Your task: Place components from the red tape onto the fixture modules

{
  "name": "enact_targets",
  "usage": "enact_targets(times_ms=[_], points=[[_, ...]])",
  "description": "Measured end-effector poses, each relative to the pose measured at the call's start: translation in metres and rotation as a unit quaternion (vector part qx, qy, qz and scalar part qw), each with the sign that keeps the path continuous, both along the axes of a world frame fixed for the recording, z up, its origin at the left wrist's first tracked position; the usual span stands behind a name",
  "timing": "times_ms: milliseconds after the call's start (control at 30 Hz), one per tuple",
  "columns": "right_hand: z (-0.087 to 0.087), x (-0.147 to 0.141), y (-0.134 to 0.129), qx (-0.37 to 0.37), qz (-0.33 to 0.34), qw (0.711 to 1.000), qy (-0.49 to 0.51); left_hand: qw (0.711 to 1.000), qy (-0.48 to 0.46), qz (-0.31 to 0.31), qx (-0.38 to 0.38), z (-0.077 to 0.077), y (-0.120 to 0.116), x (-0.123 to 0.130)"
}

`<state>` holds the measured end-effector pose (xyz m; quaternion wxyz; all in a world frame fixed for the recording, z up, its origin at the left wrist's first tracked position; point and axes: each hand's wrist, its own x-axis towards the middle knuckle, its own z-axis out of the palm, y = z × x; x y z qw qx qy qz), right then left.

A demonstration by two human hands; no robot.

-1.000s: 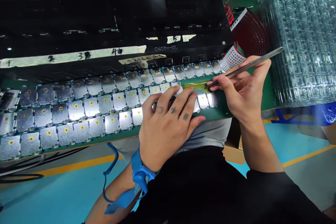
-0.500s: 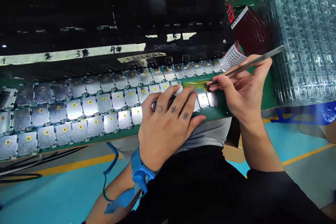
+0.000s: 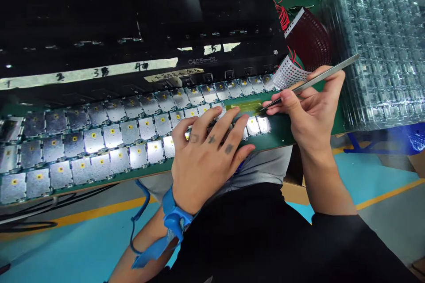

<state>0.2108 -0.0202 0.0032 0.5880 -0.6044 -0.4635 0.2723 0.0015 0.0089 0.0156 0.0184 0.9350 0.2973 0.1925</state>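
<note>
My left hand [image 3: 206,154] lies palm down with its fingers spread over the rows of silvery metal plates [image 3: 129,131], each marked with a small yellow square. A blue strap [image 3: 174,214] circles that wrist. My right hand [image 3: 310,106] is closed around metal tweezers [image 3: 323,75], which slant down to the left. Their tips touch or hover just over the right end of a yellowish-green translucent strip [image 3: 245,106]. The strip's left end reaches my left fingertips. What lies under my left palm is hidden.
A black machine housing [image 3: 133,17] with numbered tape runs behind the rows. Stacked clear plastic trays [image 3: 381,53] stand on the right, beside a dark red perforated sheet [image 3: 310,37] and red wires [image 3: 282,17]. The green bench edge [image 3: 282,141] is close to my body.
The view has shifted slightly. My left hand has moved a little left along the plates, while the tweezers remain at the strip's right end in my right hand.
</note>
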Motion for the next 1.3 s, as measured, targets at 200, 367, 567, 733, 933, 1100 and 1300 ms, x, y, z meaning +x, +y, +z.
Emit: enact_targets(times_ms=[200,367,567,733,933,1100,1300], points=[[0.008,-0.001,-0.006,0.006,-0.031,0.998,0.048,0.999,-0.002,-0.033,-0.015,0.007,-0.011,0.006],[0.008,-0.002,-0.007,-0.016,-0.015,0.999,0.048,0.999,0.014,-0.040,0.017,0.000,-0.011,0.017],[0.005,0.000,-0.007,-0.028,-0.013,0.999,0.032,0.999,-0.006,-0.038,-0.021,-0.004,-0.012,0.017],[0.006,0.001,-0.007,-0.034,-0.002,0.999,0.031,0.999,0.015,-0.043,0.018,-0.006,-0.011,0.017],[0.006,0.000,-0.007,-0.035,-0.009,0.999,0.028,0.998,0.017,-0.043,0.033,-0.006,-0.010,0.017],[0.004,0.001,-0.008,-0.042,-0.002,0.999,0.025,0.999,0.015,-0.046,0.022,-0.006,-0.010,0.017],[0.003,0.000,-0.007,-0.017,0.010,0.999,0.035,0.999,0.015,-0.048,0.019,-0.006,-0.010,0.017]])
